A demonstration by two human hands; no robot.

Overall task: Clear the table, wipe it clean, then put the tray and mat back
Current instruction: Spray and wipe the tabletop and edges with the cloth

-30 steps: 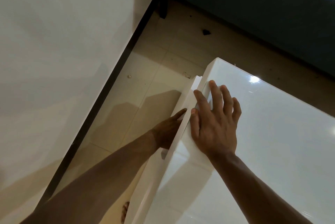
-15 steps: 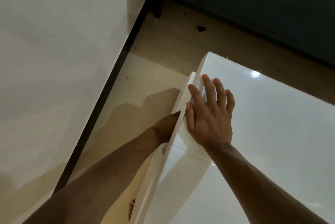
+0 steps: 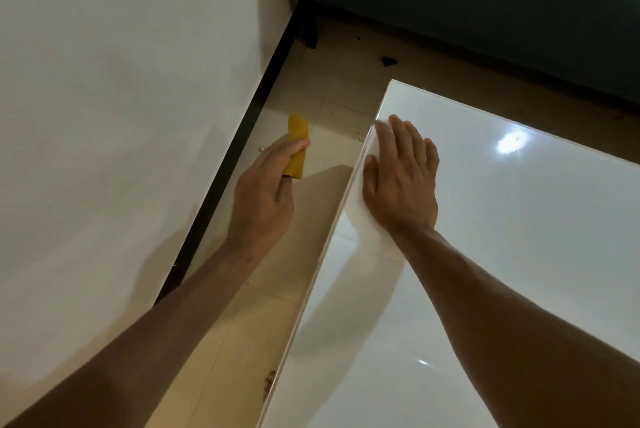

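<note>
The glossy white table [image 3: 502, 219] fills the right half of the view, its left edge running from the far corner down to the bottom. My right hand [image 3: 401, 178] lies flat on the top near that far left corner, fingers straight. My left hand [image 3: 266, 185] is off the table's left side, above the floor, and grips a folded yellow cloth [image 3: 297, 147] that sticks out past the thumb. No tray or mat shows.
A white wall with a black skirting strip [image 3: 235, 157] runs along the left. Beige floor tiles [image 3: 249, 323] lie between wall and table. A dark blue sofa [image 3: 485, 5] stands at the back, with dark crumbs [image 3: 388, 61] on the floor before it.
My left hand has come out from under the table's left edge and now holds a yellow cloth. The drawer front that stuck out there no longer shows. The right hand stays flat.
</note>
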